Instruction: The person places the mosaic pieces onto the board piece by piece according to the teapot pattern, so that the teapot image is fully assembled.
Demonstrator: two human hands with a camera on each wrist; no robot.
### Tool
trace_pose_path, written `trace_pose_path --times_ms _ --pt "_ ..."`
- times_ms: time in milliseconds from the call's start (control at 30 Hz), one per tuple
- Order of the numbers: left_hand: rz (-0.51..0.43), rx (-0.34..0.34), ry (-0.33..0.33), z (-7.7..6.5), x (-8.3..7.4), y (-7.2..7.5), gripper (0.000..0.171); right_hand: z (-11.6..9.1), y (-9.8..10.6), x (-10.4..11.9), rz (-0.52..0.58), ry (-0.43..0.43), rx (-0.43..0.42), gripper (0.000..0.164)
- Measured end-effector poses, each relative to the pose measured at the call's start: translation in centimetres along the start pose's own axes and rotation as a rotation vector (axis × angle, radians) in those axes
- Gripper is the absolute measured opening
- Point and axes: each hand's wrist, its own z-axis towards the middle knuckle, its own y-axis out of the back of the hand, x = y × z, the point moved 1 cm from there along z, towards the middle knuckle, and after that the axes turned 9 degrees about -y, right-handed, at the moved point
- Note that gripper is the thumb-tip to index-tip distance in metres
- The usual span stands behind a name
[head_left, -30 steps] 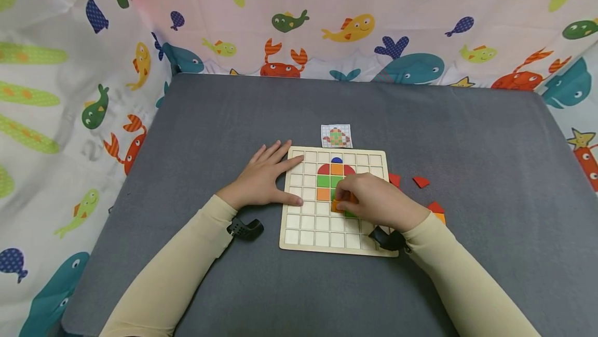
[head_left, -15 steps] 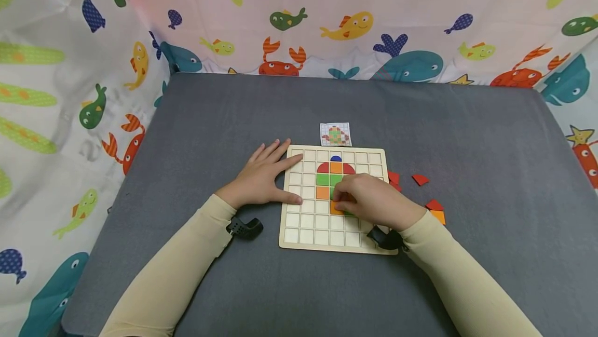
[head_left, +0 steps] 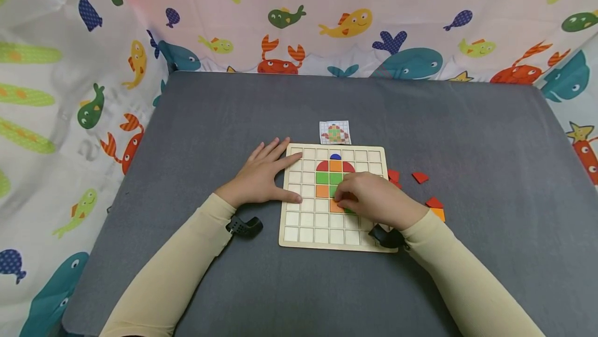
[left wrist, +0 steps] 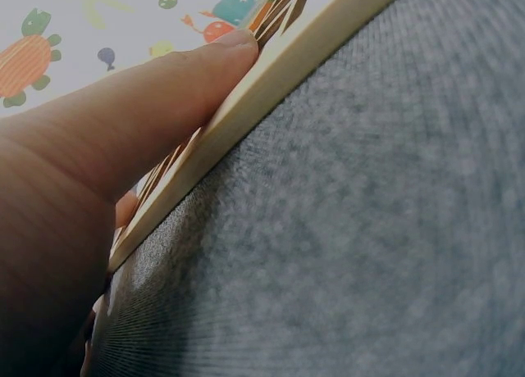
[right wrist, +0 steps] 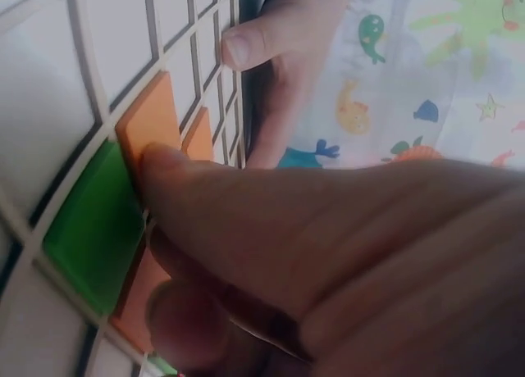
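Observation:
On a pale wooden grid board [head_left: 291, 236], my left hand [head_left: 259, 178] rests with spread fingers at the left edge, its thumb [left wrist: 217, 70] lying over the rim in the left wrist view. My right hand [head_left: 374, 199], fingers curled, holds an orange square tile [right wrist: 150, 106] that lies in a cell of the board. The thumb tip touches the tile's face; the index fingertip is hidden. A green tile [right wrist: 90, 229] sits beside it. Above stand green squares [head_left: 322, 177], another orange square [head_left: 322, 190], red quarter-rounds [head_left: 322, 166] and a blue half-round [head_left: 335, 156].
A small printed pattern card [head_left: 335, 133] lies just beyond the board. To the right are loose red pieces [head_left: 420, 177] and an orange piece [head_left: 438, 213] on the grey table [head_left: 233, 274]. A fish-patterned curtain [head_left: 233, 15] hangs behind the table.
The orange square in my right hand was tilted and has gone down flat into its cell. My left hand has stayed on the board.

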Motion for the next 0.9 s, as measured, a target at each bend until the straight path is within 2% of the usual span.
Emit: trace_pose_path --times_ms 200,500,900 --pt "0.004 -0.006 0.002 -0.1 0.3 -0.2 0.111 -0.7 0.7 -0.8 -0.006 -0.046 -0.010 0.008" --pt "0.010 -0.001 -0.004 0.0 0.3 0.0 0.110 -2.6 2.9 -2.1 -0.026 -0.136 -0.026 0.005" --pt "0.014 0.002 -0.008 0.1 0.4 -0.1 0.111 -7.1 3.3 -4.9 -0.014 -0.256 -0.015 0.009"
